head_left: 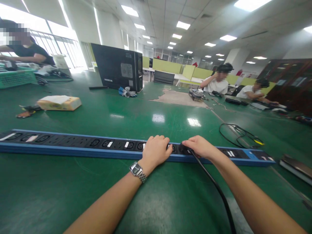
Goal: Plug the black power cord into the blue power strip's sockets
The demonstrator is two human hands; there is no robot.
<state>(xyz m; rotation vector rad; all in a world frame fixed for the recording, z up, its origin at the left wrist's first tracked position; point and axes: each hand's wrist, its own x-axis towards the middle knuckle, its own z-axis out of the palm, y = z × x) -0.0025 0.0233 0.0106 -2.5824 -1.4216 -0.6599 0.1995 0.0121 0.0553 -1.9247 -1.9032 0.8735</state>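
A long blue power strip with black sockets lies across the green table in front of me. My left hand, with a watch on its wrist, is wrapped over the strip near its middle, thumb on the near side. Just to the right, my right hand pinches a black plug at the strip's socket face. How deep the plug sits is hidden by my fingers. From under that hand a thick black cable curves down to the bottom of the view. White labels mark some of the sockets.
A tissue pack and a black computer case with gloves beside it stand beyond the strip. A coiled cable lies at right, a green basket at far left. Several people sit around.
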